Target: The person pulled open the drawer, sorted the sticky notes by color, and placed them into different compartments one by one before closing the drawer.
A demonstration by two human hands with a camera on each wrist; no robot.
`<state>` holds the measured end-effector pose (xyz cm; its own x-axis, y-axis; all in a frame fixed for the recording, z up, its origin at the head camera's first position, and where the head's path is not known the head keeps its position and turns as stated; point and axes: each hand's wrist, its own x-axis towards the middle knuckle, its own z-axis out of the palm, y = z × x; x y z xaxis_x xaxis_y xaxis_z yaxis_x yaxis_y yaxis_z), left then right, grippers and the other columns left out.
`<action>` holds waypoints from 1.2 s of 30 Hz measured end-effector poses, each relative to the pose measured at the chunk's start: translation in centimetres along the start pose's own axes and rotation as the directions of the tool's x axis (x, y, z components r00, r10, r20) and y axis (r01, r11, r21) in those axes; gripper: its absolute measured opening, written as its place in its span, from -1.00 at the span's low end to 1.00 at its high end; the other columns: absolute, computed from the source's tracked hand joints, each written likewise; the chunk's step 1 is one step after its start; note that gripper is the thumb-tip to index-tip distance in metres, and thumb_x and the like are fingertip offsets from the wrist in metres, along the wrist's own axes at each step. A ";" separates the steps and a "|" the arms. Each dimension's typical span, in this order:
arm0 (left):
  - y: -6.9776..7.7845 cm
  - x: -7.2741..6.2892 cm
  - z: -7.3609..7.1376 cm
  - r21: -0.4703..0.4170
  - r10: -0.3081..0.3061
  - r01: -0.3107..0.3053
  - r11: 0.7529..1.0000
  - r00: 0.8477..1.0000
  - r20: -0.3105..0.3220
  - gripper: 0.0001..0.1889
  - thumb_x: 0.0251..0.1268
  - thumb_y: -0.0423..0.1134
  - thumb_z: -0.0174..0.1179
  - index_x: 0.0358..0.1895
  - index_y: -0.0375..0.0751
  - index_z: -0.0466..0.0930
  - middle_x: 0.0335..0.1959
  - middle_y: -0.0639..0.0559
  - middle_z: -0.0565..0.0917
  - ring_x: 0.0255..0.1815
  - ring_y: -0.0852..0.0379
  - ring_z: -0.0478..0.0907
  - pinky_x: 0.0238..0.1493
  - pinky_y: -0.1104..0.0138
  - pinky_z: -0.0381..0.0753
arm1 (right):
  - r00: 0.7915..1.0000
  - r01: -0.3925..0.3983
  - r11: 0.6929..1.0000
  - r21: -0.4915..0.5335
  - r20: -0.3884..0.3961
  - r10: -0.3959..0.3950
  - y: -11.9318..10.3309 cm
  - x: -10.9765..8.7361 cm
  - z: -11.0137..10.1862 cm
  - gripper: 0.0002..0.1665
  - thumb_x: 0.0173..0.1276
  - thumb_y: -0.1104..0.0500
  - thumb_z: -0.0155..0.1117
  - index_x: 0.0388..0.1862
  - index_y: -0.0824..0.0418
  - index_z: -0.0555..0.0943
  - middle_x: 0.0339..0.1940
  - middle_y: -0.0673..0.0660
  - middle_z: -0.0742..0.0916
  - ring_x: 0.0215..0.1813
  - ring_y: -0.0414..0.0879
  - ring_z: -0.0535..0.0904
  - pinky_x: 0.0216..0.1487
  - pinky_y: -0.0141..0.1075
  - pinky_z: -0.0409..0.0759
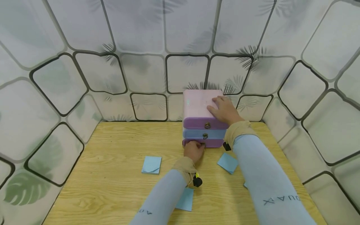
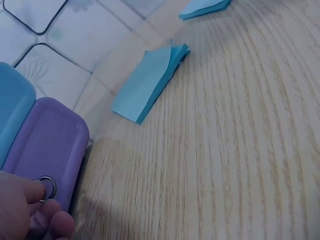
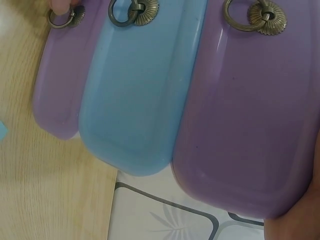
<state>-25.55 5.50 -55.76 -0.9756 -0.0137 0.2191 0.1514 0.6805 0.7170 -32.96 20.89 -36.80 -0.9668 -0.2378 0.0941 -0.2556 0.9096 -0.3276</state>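
A small chest of drawers (image 1: pixel 197 104) with a pink top stands at the back of the table. Its fronts run purple (image 1: pixel 192 123), light blue (image 1: pixel 192 133) and purple (image 1: pixel 212 143) from top to bottom, each with a bronze ring pull. My left hand (image 1: pixel 194 151) pinches the bottom drawer's ring pull (image 2: pixel 54 186) between thumb and finger. All three drawer fronts sit about flush in the head view. Fingers spread, my right hand (image 1: pixel 225 110) rests on the chest's top at its right side.
Light blue sticky-note pads lie on the wooden table (image 1: pixel 112 187): one pad (image 1: pixel 151 164) to the left, another pad (image 1: pixel 227 163) right of the chest, a third pad (image 1: pixel 185 200) partly under my left forearm. A patterned wall (image 1: pixel 146 75) rises behind the chest.
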 end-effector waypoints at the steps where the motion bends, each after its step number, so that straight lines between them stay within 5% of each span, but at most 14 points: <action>1: -0.1 0.0 0.1 -0.011 0.002 -0.002 1.000 1.000 0.001 -0.76 0.20 -0.06 0.31 -0.48 -0.13 0.74 -0.54 0.10 0.69 -0.48 0.12 0.63 -0.38 0.29 0.58 | 1.000 0.001 1.000 -0.001 0.000 -0.001 0.0 0.0 0.0 -0.20 0.45 -0.26 -0.09 0.45 0.24 0.24 0.48 0.31 0.22 0.49 0.26 0.01 0.43 0.11 0.02; 5: -0.3 -0.1 0.4 -0.059 -0.011 0.013 0.998 0.999 0.034 -0.70 0.24 -0.06 0.26 -0.59 -0.12 0.72 -0.63 0.13 0.65 -0.58 0.19 0.54 -0.47 0.35 0.52 | 1.000 -0.002 1.000 -0.004 0.006 0.002 0.0 0.0 0.1 -0.23 0.46 -0.25 -0.09 0.46 0.21 0.23 0.49 0.30 0.20 0.50 0.27 -0.01 0.43 0.12 0.00; 13: -0.3 -0.4 0.4 -0.195 -0.122 0.141 0.971 0.987 0.106 -0.58 0.31 -0.09 0.19 -0.74 -0.11 0.58 -0.83 0.18 0.46 -0.74 0.21 0.34 -0.65 0.38 0.31 | 1.000 0.003 1.000 -0.008 -0.002 -0.003 0.0 0.1 0.0 -0.21 0.47 -0.27 -0.11 0.46 0.21 0.23 0.49 0.31 0.20 0.50 0.26 0.00 0.43 0.12 -0.01; 21: 0.1 -0.7 -0.1 -0.210 -0.137 0.164 0.964 0.981 0.134 -0.62 0.35 -0.14 0.16 -0.67 -0.14 0.61 -0.78 0.13 0.50 -0.70 0.20 0.38 -0.60 0.37 0.35 | 1.000 -0.009 1.000 0.002 0.000 0.009 0.1 0.2 0.2 -0.22 0.46 -0.27 -0.11 0.46 0.20 0.23 0.49 0.30 0.20 0.49 0.26 0.01 0.42 0.12 0.01; 30: 0.7 -1.2 -0.9 -0.279 -0.165 0.221 0.934 0.964 0.210 -0.70 0.42 -0.16 0.11 -0.38 -0.28 0.72 -0.73 0.10 0.55 -0.72 0.21 0.45 -0.59 0.39 0.41 | 1.000 -0.002 1.000 -0.001 -0.015 0.002 0.2 0.1 0.3 -0.23 0.46 -0.26 -0.09 0.44 0.20 0.26 0.48 0.29 0.22 0.49 0.24 0.03 0.43 0.10 0.01; 36: 0.7 -1.6 -0.8 -0.275 -0.142 0.188 0.943 0.974 0.178 -0.71 0.37 -0.20 0.15 -0.47 -0.27 0.71 -0.77 0.11 0.54 -0.75 0.22 0.44 -0.60 0.40 0.41 | 1.000 0.004 1.000 -0.008 -0.010 -0.005 0.1 0.1 0.1 -0.24 0.47 -0.24 -0.09 0.44 0.22 0.26 0.48 0.31 0.23 0.49 0.25 0.02 0.44 0.09 -0.02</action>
<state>-23.74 5.43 -55.05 -0.9998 0.0208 -0.0065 0.0033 0.4380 0.8990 -33.08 20.88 -36.91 -0.9655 -0.2385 0.1050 -0.2598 0.9112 -0.3198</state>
